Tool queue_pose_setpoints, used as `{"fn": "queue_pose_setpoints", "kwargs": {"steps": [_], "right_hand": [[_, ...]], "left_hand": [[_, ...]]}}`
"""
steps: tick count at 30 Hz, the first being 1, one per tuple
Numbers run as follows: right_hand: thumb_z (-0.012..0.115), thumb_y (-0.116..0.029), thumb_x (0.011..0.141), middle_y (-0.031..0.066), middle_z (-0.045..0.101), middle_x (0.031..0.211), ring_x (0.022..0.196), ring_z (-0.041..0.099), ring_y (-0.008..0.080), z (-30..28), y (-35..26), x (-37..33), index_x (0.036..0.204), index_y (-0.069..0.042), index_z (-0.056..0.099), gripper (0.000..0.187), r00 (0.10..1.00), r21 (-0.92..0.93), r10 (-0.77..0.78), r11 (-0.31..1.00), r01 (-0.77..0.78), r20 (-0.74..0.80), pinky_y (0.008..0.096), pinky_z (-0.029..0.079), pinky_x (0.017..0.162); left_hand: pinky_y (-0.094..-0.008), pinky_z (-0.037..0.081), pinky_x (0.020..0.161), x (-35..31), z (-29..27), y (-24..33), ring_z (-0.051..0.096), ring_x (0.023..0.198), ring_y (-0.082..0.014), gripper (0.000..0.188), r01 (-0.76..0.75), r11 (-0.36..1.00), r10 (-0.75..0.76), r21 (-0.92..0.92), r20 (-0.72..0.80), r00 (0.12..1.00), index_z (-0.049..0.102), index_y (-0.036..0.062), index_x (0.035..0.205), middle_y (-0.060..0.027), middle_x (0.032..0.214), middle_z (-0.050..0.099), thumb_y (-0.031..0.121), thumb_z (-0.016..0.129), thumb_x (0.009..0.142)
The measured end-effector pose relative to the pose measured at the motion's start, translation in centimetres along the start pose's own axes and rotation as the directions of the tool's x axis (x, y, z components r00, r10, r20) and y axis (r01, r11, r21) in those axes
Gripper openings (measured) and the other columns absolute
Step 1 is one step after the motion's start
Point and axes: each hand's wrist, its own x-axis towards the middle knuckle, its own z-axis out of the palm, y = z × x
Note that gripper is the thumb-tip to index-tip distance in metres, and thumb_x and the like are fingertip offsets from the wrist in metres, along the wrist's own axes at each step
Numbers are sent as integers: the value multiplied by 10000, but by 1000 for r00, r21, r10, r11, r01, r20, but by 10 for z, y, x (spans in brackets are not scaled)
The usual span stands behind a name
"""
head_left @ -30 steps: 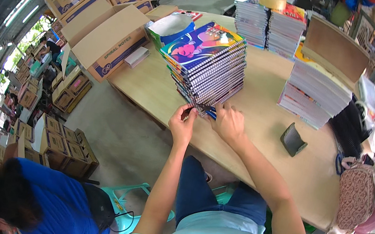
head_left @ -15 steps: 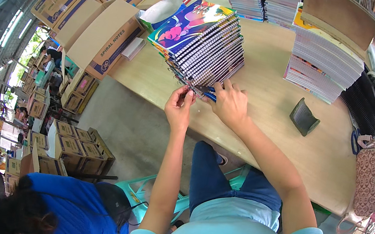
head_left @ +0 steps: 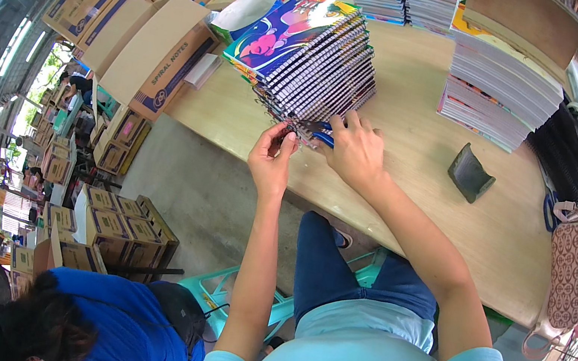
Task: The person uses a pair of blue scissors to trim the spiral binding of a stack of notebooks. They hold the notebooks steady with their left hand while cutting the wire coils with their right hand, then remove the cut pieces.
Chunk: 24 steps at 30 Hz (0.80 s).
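A tall stack of spiral notebooks (head_left: 327,62) with colourful covers stands near the table's front edge, their coil bindings facing me. My right hand (head_left: 356,151) is closed around blue-handled pliers (head_left: 323,138), whose tip points left at the lower corner of the stack. At that same corner, my left hand (head_left: 272,157) pinches with thumb and fingers by the end of a notebook's coil. Exactly what lies between those fingertips is too small to tell.
A dark curved block (head_left: 470,174) lies on the table (head_left: 410,86) to the right. Behind it stands a stack of unbound books (head_left: 499,93). Scissors (head_left: 549,210) and a patterned pouch (head_left: 575,275) sit at the right edge. An open carton (head_left: 160,62) is at left; a person in blue (head_left: 122,324) sits beside me.
My left hand has shifted slightly left and its fingers have turned at the coil. The right hand has moved up a little with the pliers, showing more of their handles.
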Motion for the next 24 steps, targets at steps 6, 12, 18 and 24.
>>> {"fn": "queue_pose_setpoints", "kwargs": {"steps": [6, 12, 18, 24], "right_hand": [[724, -431, 797, 157, 597, 1090, 957, 637, 351, -4, -4, -1, 1056, -41, 628, 478, 1000, -5, -4, 1000, 4, 13, 518, 512, 726], [717, -436, 806, 168, 608, 1035, 877, 658, 346, -3, -3, 10, 1054, -43, 617, 475, 976, 104, 67, 990, -90, 210, 510, 516, 729], [751, -433, 766, 131, 617, 957, 763, 663, 356, -5, 6, -2, 977, -64, 611, 448, 992, 29, -3, 1000, 6, -125, 470, 509, 675], [761, -419, 754, 114, 621, 954, 752, 660, 360, 3, 3, 6, 962, -66, 616, 434, 984, -30, -54, 998, 50, -169, 463, 509, 668]], "left_hand": [[-262, 578, 753, 3, 0, 2, 641, 797, -117, 221, 13, 999, -13, 45, -14, 1000, 615, -82, 1117, -87, 922, 654, 16, 636, 920], [-267, 581, 742, 3, 2, 4, 637, 787, -115, 204, -9, 997, 11, 71, -24, 1000, 622, -71, 1106, -81, 918, 655, 11, 635, 919], [-287, 584, 758, 1, -1, 8, 628, 793, -115, 213, 108, 991, -107, -82, 23, 994, 611, -57, 1114, -68, 936, 643, 35, 639, 925], [-289, 584, 757, 8, 6, 15, 625, 783, -111, 190, 118, 991, -117, -64, 21, 993, 618, -45, 1074, -67, 928, 640, 63, 657, 922]]}}
